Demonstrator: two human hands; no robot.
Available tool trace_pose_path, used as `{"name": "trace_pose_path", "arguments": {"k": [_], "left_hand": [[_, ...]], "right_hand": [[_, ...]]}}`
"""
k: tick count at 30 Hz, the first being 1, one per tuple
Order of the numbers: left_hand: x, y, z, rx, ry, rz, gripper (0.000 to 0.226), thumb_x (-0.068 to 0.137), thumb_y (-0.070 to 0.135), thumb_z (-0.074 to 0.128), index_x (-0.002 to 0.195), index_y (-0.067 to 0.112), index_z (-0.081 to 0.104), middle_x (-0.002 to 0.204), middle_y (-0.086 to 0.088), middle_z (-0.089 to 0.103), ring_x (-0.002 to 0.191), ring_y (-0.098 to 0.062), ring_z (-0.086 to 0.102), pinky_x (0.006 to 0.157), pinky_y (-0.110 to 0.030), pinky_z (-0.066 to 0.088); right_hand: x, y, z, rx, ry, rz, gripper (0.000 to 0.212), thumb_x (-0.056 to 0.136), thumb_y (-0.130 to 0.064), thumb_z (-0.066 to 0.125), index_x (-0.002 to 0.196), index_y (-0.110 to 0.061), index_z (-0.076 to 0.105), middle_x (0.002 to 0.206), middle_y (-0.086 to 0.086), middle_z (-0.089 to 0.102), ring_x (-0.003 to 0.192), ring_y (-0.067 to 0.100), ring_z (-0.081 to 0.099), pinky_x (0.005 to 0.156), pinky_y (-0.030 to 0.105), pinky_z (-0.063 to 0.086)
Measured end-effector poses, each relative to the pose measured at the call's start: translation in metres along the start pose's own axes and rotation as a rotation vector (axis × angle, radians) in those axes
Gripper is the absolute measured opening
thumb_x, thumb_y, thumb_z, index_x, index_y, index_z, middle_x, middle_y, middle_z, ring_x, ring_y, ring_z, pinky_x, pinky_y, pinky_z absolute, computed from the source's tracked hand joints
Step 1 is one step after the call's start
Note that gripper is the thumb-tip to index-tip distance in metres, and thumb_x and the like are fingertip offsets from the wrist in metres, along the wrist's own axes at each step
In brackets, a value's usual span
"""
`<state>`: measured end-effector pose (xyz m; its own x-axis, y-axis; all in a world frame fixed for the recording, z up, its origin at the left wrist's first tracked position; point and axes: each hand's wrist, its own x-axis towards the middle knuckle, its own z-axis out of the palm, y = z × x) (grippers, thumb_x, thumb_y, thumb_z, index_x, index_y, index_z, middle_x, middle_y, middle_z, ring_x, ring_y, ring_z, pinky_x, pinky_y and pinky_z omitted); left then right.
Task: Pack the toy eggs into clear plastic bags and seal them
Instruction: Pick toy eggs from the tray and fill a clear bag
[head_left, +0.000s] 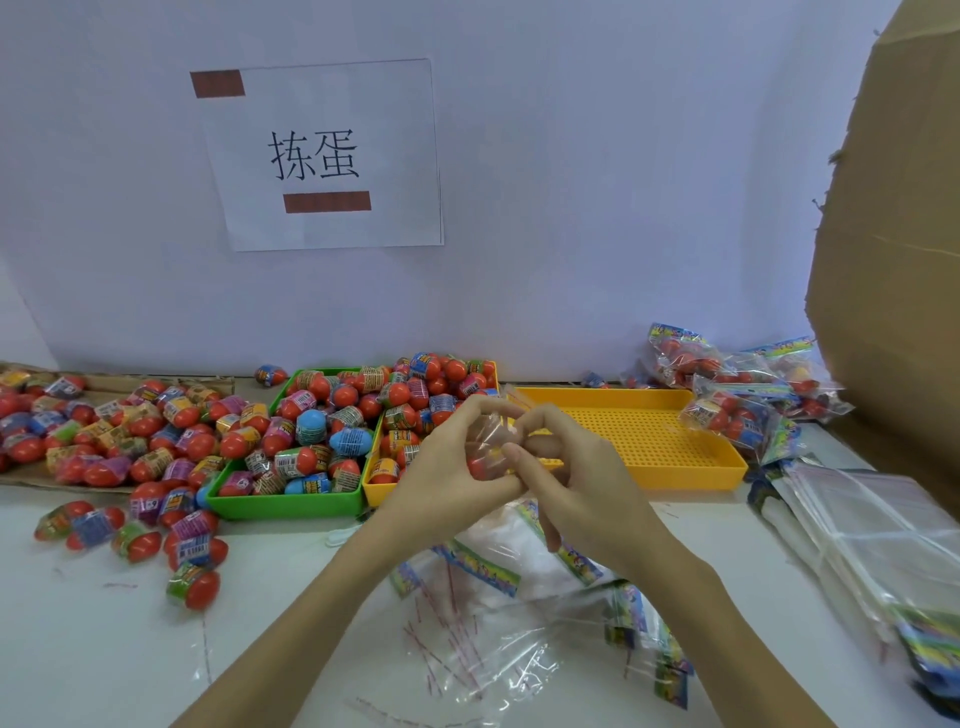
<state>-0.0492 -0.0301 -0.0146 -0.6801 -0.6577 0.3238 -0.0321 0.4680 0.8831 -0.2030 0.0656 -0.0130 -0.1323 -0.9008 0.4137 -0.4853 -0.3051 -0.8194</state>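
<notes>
Left hand (448, 464) and right hand (566, 475) pinch a clear bag (485, 441) holding a red egg (479, 466), seemingly to seal it

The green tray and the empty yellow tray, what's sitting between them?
Another yellow tray heaped with toy eggs sits between the green tray and the empty yellow tray, seen in the head view.

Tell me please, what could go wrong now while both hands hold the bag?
1. The clear bag is held in the air between the left hand and the right hand; the red egg inside could slip out.
2. Peeled strips litter the empty bags below and might stick to them.
</notes>
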Motion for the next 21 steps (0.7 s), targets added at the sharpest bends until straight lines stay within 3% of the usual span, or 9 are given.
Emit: {"name": "trace_pose_path", "arguments": {"k": [4, 7, 11, 16, 18, 21], "left_hand": [[0.0000, 0.0024, -0.0097, -0.112, -0.082, -0.086, 0.046, 0.094, 0.018, 0.077, 0.131, 0.040, 0.061, 0.118, 0.007, 0.074, 0.108, -0.016, 0.074, 0.093, -0.040, 0.062], [-0.0006, 0.0019, -0.0090, -0.135, -0.083, -0.058, 0.042, 0.098, 0.011, 0.075, 0.133, 0.030, 0.063, 0.121, 0.001, 0.077, 0.111, -0.016, 0.075, 0.099, -0.033, 0.060], [-0.0004, 0.0019, -0.0081, -0.127, -0.080, -0.064, 0.037, 0.100, 0.014, 0.073, 0.133, 0.025, 0.062, 0.115, -0.005, 0.077, 0.103, -0.022, 0.077, 0.092, -0.034, 0.063], [-0.0001, 0.0006, -0.0071, -0.117, -0.127, -0.072, 0.033, 0.103, 0.015, 0.069, 0.135, 0.020, 0.061, 0.117, -0.011, 0.074, 0.103, -0.031, 0.075, 0.094, -0.039, 0.062], [0.0003, 0.0004, -0.0064, -0.131, -0.137, -0.091, 0.032, 0.104, 0.017, 0.067, 0.136, 0.020, 0.061, 0.120, -0.009, 0.074, 0.103, -0.030, 0.076, 0.097, -0.041, 0.062], [0.0000, 0.0010, -0.0055, -0.145, -0.112, -0.110, 0.031, 0.103, 0.019, 0.068, 0.134, 0.018, 0.063, 0.116, -0.008, 0.076, 0.100, -0.026, 0.078, 0.092, -0.043, 0.064]], "right_hand": [[0.0028, -0.0009, -0.0036, -0.037, 0.140, -0.083, 0.011, 0.100, -0.014, 0.071, 0.098, -0.022, 0.065, 0.097, -0.005, 0.078, 0.055, 0.002, 0.067, 0.046, 0.019, 0.047], [0.0033, 0.0009, -0.0048, 0.003, 0.106, -0.041, 0.008, 0.104, -0.015, 0.065, 0.101, -0.021, 0.060, 0.097, -0.004, 0.079, 0.039, 0.014, 0.062, 0.039, 0.028, 0.046], [0.0027, 0.0033, -0.0032, -0.017, 0.054, -0.069, 0.007, 0.108, -0.014, 0.057, 0.103, -0.017, 0.053, 0.083, 0.003, 0.078, 0.039, 0.008, 0.057, 0.042, 0.012, 0.036], [0.0024, 0.0035, -0.0009, -0.028, 0.079, -0.076, 0.009, 0.107, -0.012, 0.058, 0.102, -0.019, 0.054, 0.073, -0.002, 0.074, 0.039, 0.007, 0.056, 0.043, 0.011, 0.035], [0.0021, 0.0029, -0.0012, -0.052, 0.134, -0.084, 0.011, 0.104, -0.015, 0.063, 0.101, -0.023, 0.058, 0.081, -0.010, 0.076, 0.041, 0.010, 0.060, 0.040, 0.017, 0.040], [0.0028, 0.0027, -0.0011, -0.120, 0.200, -0.104, 0.010, 0.101, -0.019, 0.069, 0.101, -0.028, 0.064, 0.094, -0.014, 0.074, 0.043, 0.022, 0.060, 0.042, 0.040, 0.049]]}}
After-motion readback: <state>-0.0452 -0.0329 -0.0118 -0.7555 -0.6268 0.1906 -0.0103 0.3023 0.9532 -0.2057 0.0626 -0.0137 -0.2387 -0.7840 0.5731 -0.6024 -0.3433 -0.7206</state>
